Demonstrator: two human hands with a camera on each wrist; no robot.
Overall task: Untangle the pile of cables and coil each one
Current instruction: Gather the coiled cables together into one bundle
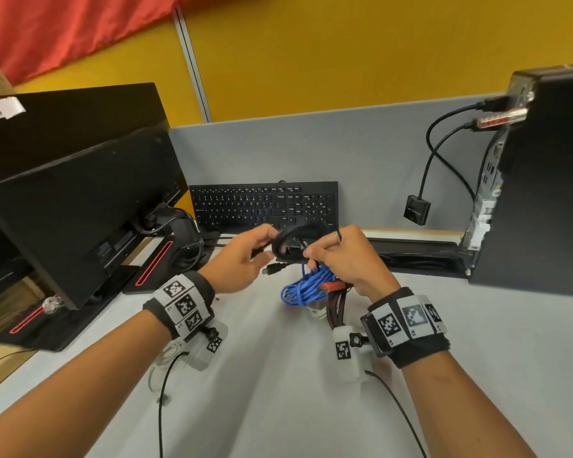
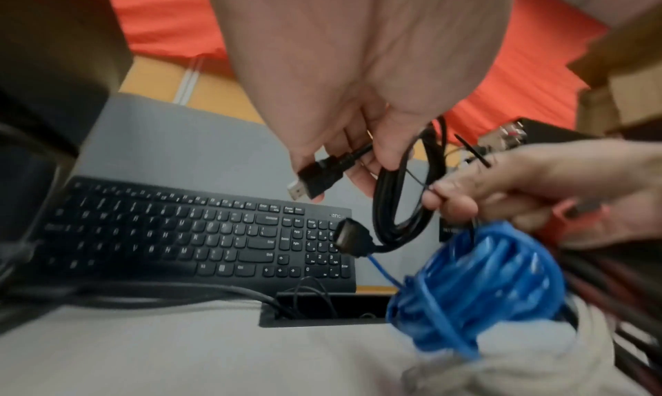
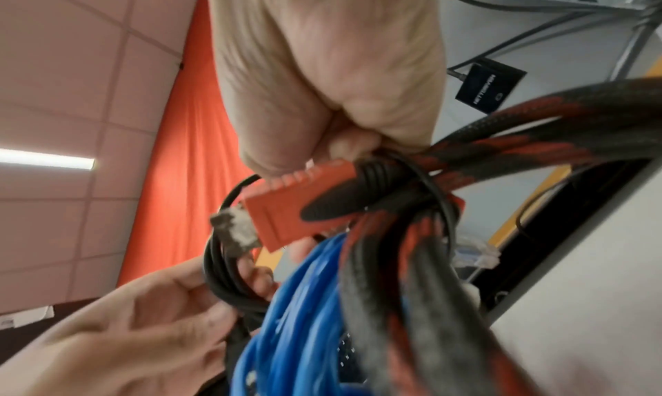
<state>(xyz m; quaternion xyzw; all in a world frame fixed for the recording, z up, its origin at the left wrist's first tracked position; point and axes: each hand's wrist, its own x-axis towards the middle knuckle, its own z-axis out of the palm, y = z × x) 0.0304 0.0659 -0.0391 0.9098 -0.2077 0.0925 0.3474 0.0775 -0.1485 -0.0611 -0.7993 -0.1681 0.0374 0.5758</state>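
Above the grey desk [image 1: 278, 391], both hands hold a tangle of cables. My left hand [image 1: 262, 249] grips a coiled black cable [image 1: 285, 242] [image 2: 405, 204], with its USB plug [image 2: 318, 175] between the fingers. A second plug [image 2: 352, 238] dangles from the coil. My right hand [image 1: 315, 256] grips the bundle: a blue cable coil [image 1: 308, 285] [image 2: 483, 283] and a red-black braided cable [image 1: 336, 305] [image 3: 537, 147] with a red connector [image 3: 297, 206]. The right fingertips [image 2: 448, 192] also pinch a thin black tie [image 2: 472, 153] by the black coil.
A black keyboard [image 1: 265, 206] leans against the grey partition behind the hands. A monitor [image 1: 80, 209] stands at the left, a computer tower [image 1: 543, 193] at the right with a small adapter [image 1: 417, 209] hanging from it. A cable slot [image 2: 322, 308] opens in the desk.
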